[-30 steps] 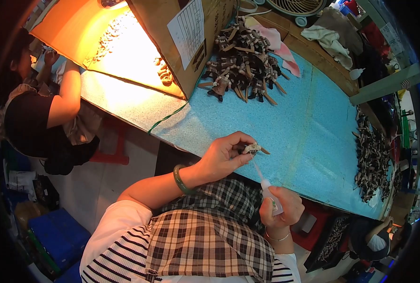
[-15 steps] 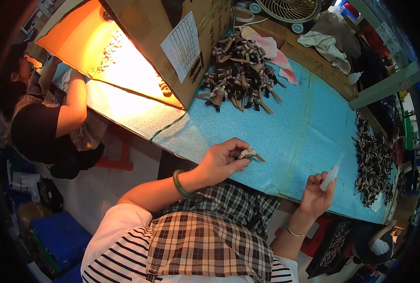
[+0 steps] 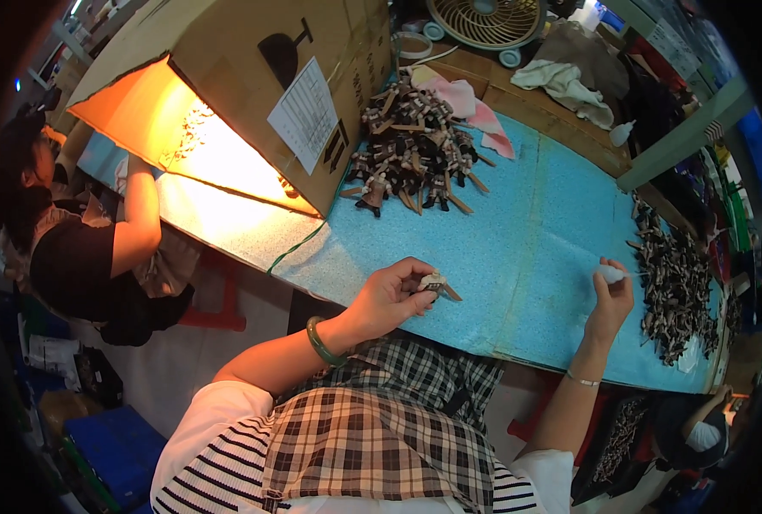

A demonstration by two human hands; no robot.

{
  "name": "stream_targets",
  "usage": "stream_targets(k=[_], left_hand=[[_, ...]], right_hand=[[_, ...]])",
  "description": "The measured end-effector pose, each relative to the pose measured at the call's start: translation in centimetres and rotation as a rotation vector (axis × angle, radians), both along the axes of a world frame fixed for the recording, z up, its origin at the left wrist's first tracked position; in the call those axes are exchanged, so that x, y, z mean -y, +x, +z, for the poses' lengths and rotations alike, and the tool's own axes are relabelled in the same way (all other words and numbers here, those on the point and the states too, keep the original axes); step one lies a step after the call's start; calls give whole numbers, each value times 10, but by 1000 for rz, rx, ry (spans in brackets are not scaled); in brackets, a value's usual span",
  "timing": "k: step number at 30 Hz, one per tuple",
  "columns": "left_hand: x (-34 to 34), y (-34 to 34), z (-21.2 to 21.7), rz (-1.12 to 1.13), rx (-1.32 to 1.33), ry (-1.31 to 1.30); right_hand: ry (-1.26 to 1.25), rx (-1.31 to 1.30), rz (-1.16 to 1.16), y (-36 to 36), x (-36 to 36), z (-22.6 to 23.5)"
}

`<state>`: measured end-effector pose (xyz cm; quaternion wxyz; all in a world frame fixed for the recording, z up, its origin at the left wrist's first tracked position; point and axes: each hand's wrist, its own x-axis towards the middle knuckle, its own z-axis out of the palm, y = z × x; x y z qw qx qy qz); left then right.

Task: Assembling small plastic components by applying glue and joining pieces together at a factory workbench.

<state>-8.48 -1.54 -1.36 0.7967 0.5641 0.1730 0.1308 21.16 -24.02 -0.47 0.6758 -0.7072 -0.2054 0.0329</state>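
Over the front edge of the blue tabletop [image 3: 484, 257], my left hand [image 3: 387, 298] is closed around a small figurine [image 3: 433, 281]. A pale top and a flat brown piece stick out past the fingertips; the rest is covered by the fingers. Farther right, my right hand [image 3: 610, 304] grips a small white squeeze bottle [image 3: 610, 274], tilted sideways with its thin nozzle toward the right. Close to that hand lies a pile of small dark figurines [image 3: 674, 295]. A larger heap of figurines with brown flat pieces [image 3: 419, 146] sits at the back, beyond my left hand.
A cardboard box [image 3: 253, 51], lit inside by a warm glow, stands at the left back. A green cord [image 3: 300, 247] runs from it over the table edge. A fan [image 3: 488, 19], cloths [image 3: 565, 81] and a grey post [image 3: 685, 133] stand behind. Another person [image 3: 90, 248] sits at left.
My right hand has moved up and to the right with the bottle, which has turned from upright to sideways. My left hand still holds the figurine. The whole view has shifted slightly.
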Motion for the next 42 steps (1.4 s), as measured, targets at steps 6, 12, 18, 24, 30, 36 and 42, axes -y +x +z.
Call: stream_targets(k=[6,12,18,24,30,36,42], left_hand=[[-2,1,7,-16,-48,29],[-1,-15,21,14,19,79],[-7,-64,25,181,158,143],[-39,-152,26,556,254,222],[-67,-212,20,882,125,256],[-68,-247,17,974,172,269],[-62,-263,0,989,152,218]], right_hand=[[-345,100,-38,48,8,-17],[-523,373,-177,46,21,-38],[-217,393,-193,-80,15,-15],[-278,592,791,-224,-129,61],[-320,771,1027,-294,-294,61],[-634,1028,816,-328,-435,43],[-824,730,581,-301,-523,18]])
